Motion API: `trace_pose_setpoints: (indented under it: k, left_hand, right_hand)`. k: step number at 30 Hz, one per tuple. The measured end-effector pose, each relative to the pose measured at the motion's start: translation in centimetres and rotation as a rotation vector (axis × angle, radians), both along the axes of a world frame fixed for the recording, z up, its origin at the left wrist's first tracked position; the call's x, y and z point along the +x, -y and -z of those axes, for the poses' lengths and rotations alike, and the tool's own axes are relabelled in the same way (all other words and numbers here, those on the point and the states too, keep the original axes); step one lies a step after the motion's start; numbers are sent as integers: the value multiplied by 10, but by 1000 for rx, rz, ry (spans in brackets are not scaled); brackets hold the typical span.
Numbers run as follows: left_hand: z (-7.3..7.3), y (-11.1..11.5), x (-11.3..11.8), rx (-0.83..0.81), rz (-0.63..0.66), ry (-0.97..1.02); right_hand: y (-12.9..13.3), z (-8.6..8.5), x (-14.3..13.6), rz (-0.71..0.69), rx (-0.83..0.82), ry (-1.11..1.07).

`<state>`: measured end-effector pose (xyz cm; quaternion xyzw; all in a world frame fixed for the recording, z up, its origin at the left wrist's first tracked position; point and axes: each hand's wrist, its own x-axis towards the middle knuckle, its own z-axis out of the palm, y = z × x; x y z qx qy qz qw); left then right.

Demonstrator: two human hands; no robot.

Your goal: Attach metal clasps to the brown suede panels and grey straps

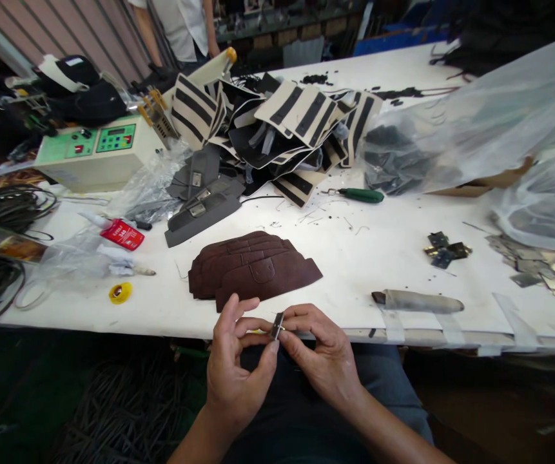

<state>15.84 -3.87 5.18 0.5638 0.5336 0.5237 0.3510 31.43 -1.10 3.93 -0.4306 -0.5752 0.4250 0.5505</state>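
Note:
Between my two hands, just in front of the table's edge, is a small metal clasp (277, 326), tilted on its side. My left hand (241, 361) pinches it from the left with the thumb and a fingertip, its other fingers raised. From the right, the thumb and fingers of my right hand (323, 354) close on the same clasp. Right beyond the hands lies a fanned stack of dark brown leather pieces (270, 274), the front one with a stitched tab outline. Fine details of the clasp are too small to make out.
On the white table (354, 251) are a wrapped blade (422, 301), metal plates (444, 250), a green-handled hook tool (361, 194), grey leather pieces (204, 209), a red glue bottle (121, 233) and yellow tape (120, 293). Striped panels (301, 113) pile behind. A person (180, 29) stands across the table.

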Motion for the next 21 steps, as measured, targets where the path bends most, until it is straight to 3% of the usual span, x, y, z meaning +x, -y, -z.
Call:
trace_pose_setpoints:
  k: [5,12,16,19,21]
  left_hand:
    - [-2,-3,-12,-250,109,116]
    - [-2,-4,-21,-307,149,51]
    - [-1,-23,-35,-108,118,-272]
    - [4,-54,-46,145,1,-641]
    - [7,-75,-50,223,-22,-861]
  right_hand:
    - [-3,-1,-2,-30,3,5]
    - [-1,1,-2,-45,11,-7]
    - [-10,0,2,-26,45,56]
    - [-26,4,7,44,76,111]
    - [-37,10,9,76,99,128]
